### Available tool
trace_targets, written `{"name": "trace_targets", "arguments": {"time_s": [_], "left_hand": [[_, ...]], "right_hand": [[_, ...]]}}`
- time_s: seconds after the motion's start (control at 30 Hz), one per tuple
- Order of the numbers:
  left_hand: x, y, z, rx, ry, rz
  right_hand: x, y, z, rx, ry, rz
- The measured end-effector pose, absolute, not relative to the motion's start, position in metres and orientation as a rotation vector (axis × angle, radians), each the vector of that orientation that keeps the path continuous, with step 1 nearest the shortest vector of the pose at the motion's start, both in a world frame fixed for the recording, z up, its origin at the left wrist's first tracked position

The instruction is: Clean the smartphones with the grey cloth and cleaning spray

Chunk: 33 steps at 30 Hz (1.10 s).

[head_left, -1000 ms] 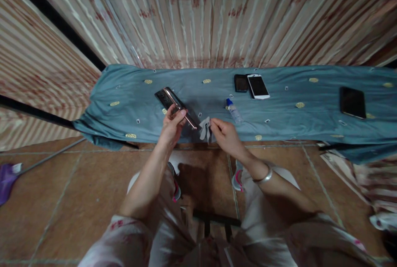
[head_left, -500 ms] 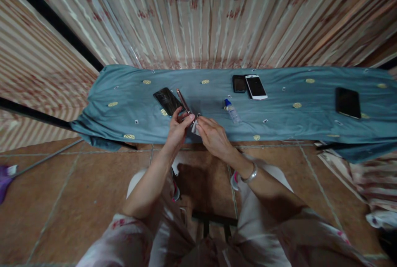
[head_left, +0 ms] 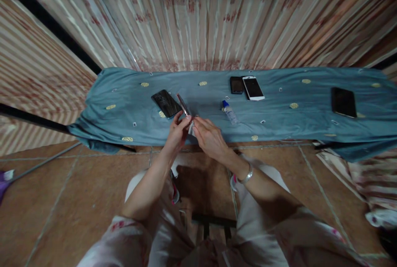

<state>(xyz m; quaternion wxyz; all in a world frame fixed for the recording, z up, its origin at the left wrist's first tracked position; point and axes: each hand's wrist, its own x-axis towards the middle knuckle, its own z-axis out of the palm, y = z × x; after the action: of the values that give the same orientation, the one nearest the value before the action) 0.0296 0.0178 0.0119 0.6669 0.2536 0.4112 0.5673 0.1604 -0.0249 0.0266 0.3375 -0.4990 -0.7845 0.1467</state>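
My left hand [head_left: 177, 131] grips a slim phone [head_left: 182, 105] by its lower end and holds it on edge over the front of the blue-covered bench [head_left: 279, 122]. Pressed against that phone's lower end is my right hand [head_left: 207, 135], closed on a small grey cloth [head_left: 191, 127] that is mostly hidden between my fingers. A black phone with a cracked screen [head_left: 166, 103] lies flat on the cloth just left of my left hand.
A small clear bottle with a blue cap [head_left: 230, 112] lies right of my hands. Farther back sit a small black phone [head_left: 236, 84] and a white phone [head_left: 253, 87]; another black phone [head_left: 343, 101] lies far right. Striped curtains hang behind the bench.
My right hand brought the grey cloth leftward onto the phone in my left hand. The phone has turned from slanted to nearly on edge, away from the cracked phone.
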Motion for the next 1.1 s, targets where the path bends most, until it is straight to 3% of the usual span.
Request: {"name": "trace_targets", "arguments": {"time_s": [0.23, 1.1], "left_hand": [[0.027, 0.02, 0.008, 0.564, 0.874, 1.235], [0.042, 0.001, 0.007, 0.637, 0.738, 1.005]], "right_hand": [[0.159, -0.03, 0.021, -1.232, -1.986, 0.488], [0.183, -0.009, 0.023, -1.235, -2.006, 0.358]]}}
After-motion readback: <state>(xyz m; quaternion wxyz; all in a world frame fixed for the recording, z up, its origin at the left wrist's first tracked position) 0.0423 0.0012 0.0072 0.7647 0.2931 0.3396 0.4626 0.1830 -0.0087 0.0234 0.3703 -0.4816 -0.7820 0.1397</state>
